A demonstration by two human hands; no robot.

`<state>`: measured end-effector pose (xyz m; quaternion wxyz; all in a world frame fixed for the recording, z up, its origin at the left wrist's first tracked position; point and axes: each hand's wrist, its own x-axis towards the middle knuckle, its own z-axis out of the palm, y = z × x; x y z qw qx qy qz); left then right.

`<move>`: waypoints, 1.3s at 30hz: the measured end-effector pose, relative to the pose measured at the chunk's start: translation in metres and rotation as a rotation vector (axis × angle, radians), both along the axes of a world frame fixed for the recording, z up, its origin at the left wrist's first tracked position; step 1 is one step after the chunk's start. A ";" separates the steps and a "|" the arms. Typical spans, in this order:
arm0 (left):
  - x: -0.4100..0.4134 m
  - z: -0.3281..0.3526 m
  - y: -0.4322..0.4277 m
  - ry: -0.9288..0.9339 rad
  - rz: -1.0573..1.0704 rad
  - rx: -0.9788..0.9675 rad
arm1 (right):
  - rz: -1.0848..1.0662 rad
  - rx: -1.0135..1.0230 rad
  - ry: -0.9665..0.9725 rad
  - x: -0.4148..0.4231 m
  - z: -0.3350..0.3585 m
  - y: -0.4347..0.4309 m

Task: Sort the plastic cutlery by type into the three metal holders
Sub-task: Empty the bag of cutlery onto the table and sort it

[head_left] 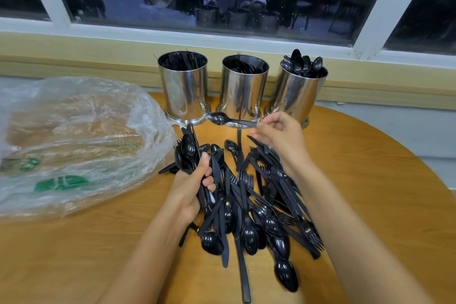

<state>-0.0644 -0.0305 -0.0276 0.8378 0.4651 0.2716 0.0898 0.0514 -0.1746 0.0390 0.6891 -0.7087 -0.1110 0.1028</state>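
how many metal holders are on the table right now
3, in a row at the far edge of the table: the left holder, with what look like knives; the middle holder, with forks; the right holder, with spoons. None seems hidden.

The wooden table [365,160] carries three metal holders [243,86], loose cutlery [261,207] and a plastic bag [74,140].
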 end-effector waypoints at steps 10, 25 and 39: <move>0.010 0.002 -0.011 0.047 0.064 0.114 | 0.213 -0.132 0.135 -0.074 -0.047 0.015; 0.005 -0.006 0.016 -0.023 0.080 -0.070 | 0.259 -1.014 -0.413 0.038 -0.070 0.055; -0.004 -0.002 0.014 -0.012 0.047 -0.081 | 0.125 -1.151 -0.363 0.062 -0.059 0.070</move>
